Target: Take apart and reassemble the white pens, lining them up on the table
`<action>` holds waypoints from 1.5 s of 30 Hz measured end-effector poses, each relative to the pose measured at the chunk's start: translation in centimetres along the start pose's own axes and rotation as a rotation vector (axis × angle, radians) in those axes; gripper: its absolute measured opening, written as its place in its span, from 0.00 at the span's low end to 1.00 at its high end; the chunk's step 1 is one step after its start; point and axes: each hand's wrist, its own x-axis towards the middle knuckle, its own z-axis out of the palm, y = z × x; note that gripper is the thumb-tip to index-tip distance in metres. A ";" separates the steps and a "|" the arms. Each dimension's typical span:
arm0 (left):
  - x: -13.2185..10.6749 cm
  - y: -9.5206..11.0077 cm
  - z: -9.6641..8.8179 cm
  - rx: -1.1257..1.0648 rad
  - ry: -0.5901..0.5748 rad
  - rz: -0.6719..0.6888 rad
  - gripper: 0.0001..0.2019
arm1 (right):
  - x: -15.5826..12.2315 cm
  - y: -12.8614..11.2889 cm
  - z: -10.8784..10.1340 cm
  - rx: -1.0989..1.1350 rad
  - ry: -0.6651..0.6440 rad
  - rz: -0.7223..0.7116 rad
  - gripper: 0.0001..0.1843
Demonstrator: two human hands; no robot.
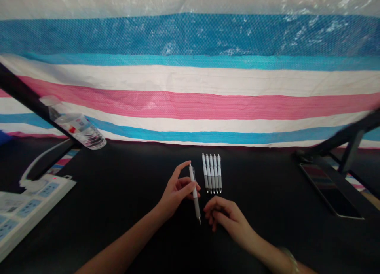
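My left hand [177, 191] holds a white and grey pen [194, 191] upright between thumb and fingers, tip pointing down toward me. Its index finger reaches up to the pen's top end. Just right of the pen tip, my right hand [224, 215] rests on the black table [118, 195] with its fingers curled in; nothing shows inside them. Beyond both hands, several matching pens [211, 173] lie side by side in a neat row, tips toward me.
A white power strip [26, 205] with a cable sits at the left edge. A clear plastic water bottle [75, 125] leans at the back left. A dark phone [329, 189] lies at the right by black stand legs [350, 137]. A striped tarp [190, 88] hangs behind.
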 end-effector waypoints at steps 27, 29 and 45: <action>4.7 1.5 -1.4 0.334 0.096 0.090 0.36 | 0.0 0.1 -0.3 -0.426 0.105 -0.199 0.13; 6.1 1.4 -1.6 0.491 0.085 0.154 0.34 | 0.1 -0.3 -0.4 -0.530 0.107 -0.294 0.14; -0.2 -0.9 -0.3 0.614 0.050 0.088 0.21 | 1.8 -0.2 -2.3 -1.650 0.017 -0.754 0.17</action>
